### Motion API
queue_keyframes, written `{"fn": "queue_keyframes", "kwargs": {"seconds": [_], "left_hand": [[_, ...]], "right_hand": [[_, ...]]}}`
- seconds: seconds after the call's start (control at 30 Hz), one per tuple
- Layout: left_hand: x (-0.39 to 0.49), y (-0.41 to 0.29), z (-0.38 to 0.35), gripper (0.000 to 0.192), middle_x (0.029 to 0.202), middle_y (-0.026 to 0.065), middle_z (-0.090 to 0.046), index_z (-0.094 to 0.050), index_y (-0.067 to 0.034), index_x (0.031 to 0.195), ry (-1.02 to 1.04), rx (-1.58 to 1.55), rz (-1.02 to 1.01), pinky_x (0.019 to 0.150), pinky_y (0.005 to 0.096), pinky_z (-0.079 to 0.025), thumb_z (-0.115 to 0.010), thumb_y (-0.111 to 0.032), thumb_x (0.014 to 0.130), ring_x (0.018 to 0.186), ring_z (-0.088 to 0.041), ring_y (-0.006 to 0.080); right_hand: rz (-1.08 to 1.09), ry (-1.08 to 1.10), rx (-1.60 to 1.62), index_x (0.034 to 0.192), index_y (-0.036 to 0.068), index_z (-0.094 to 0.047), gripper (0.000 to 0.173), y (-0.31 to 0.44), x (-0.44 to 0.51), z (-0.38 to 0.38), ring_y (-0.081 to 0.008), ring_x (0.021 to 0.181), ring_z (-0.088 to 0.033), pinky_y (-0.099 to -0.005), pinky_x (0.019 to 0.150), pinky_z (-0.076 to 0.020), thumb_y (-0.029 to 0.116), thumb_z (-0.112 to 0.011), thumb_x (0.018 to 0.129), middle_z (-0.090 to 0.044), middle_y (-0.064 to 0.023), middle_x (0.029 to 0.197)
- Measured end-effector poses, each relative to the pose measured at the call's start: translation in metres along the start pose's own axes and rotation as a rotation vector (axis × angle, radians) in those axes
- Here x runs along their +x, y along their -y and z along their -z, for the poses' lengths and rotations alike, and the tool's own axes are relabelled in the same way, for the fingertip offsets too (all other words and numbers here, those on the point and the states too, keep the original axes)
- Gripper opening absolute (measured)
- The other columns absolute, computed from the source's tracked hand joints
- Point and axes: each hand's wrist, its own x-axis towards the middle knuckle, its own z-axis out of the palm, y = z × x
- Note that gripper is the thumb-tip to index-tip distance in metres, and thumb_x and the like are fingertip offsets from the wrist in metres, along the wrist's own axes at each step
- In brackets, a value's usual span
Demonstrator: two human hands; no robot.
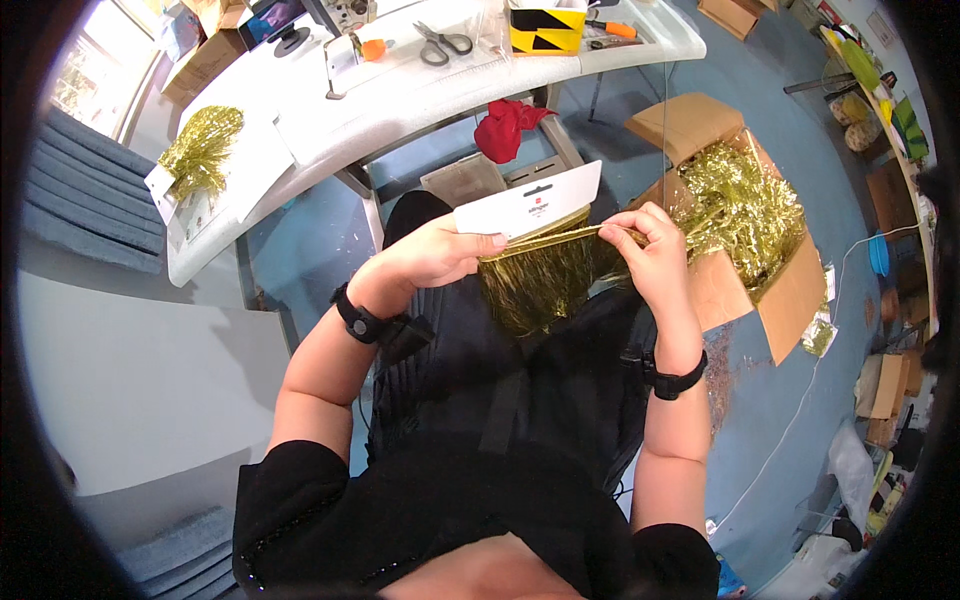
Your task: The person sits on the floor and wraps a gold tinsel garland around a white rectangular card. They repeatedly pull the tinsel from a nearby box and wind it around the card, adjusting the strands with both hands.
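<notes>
A white header card with a hang slot and printed writing is pinched at its lower left by my left hand, along with the top band of a gold tinsel fringe. The strands hang down over my lap. My right hand pinches the other end of the narrow gold band, which is stretched between both hands just below the card. An open cardboard box heaped with gold tinsel stands on the floor to the right. Another carded gold tinsel bundle lies at the table's left end.
The white table curves across ahead, holding scissors, a yellow-and-black box, an orange-handled tool and a monitor. Red cloth hangs below its edge. A white cable crosses the blue floor; shelves line the right.
</notes>
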Motion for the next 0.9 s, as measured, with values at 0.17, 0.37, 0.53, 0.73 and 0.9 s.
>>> {"fn": "queue_keyframes", "kwargs": {"seconds": [0.17, 0.37, 0.53, 0.73, 0.9], "left_hand": [[-0.001, 0.001, 0.007, 0.048, 0.139, 0.0115, -0.054, -0.046, 0.003, 0.138, -0.073, -0.048, 0.053, 0.108, 0.0316, -0.035, -0.061, -0.007, 0.093, 0.129, -0.047, 0.0209], [0.0, 0.003, 0.01, 0.048, 0.138, 0.0115, -0.054, -0.046, 0.003, 0.138, -0.056, -0.077, 0.066, 0.107, 0.0322, -0.037, -0.06, -0.007, 0.093, 0.129, -0.048, 0.0217], [-0.001, 0.001, 0.009, 0.05, 0.14, 0.012, -0.053, -0.045, 0.003, 0.139, -0.016, -0.091, 0.04, 0.109, 0.0335, -0.034, -0.06, -0.006, 0.093, 0.13, -0.047, 0.0224], [-0.001, 0.0, 0.007, 0.051, 0.141, 0.0127, -0.051, -0.043, 0.004, 0.139, 0.008, -0.074, 0.041, 0.11, 0.0343, -0.033, -0.06, -0.006, 0.093, 0.132, -0.045, 0.0229], [-0.001, -0.001, 0.006, 0.052, 0.142, 0.0151, -0.05, -0.041, 0.005, 0.141, 0.032, -0.124, 0.057, 0.111, 0.0371, -0.034, -0.059, -0.005, 0.093, 0.132, -0.046, 0.0252]], "right_hand": [[-0.054, 0.008, 0.037, 0.086, 0.002, -0.072, 0.014, -0.011, 0.004, -0.003, -0.016, 0.069, -0.058, -0.0286, 0.064, -0.0451, 0.013, -0.076, 0.079, -0.058, -0.0061, 0.075], [-0.072, 0.001, 0.01, 0.087, 0.003, -0.073, 0.015, -0.016, 0.012, -0.007, -0.0155, 0.069, -0.058, -0.028, 0.064, -0.0448, 0.015, -0.077, 0.079, -0.058, -0.0054, 0.076], [-0.082, 0.009, 0.033, 0.087, 0.002, -0.072, 0.013, -0.02, 0.017, -0.011, -0.0131, 0.071, -0.055, -0.0259, 0.066, -0.0424, 0.012, -0.076, 0.079, -0.055, -0.0029, 0.075], [-0.075, 0.026, 0.032, 0.087, 0.003, -0.073, 0.014, -0.029, 0.021, -0.018, -0.0159, 0.073, -0.059, -0.028, 0.067, -0.0453, 0.015, -0.076, 0.08, -0.059, -0.0056, 0.077], [-0.072, 0.068, 0.113, 0.09, 0.003, -0.073, 0.014, -0.039, 0.021, -0.024, -0.0148, 0.075, -0.059, -0.0274, 0.069, -0.0451, 0.013, -0.075, 0.081, -0.059, -0.0048, 0.078]]}}
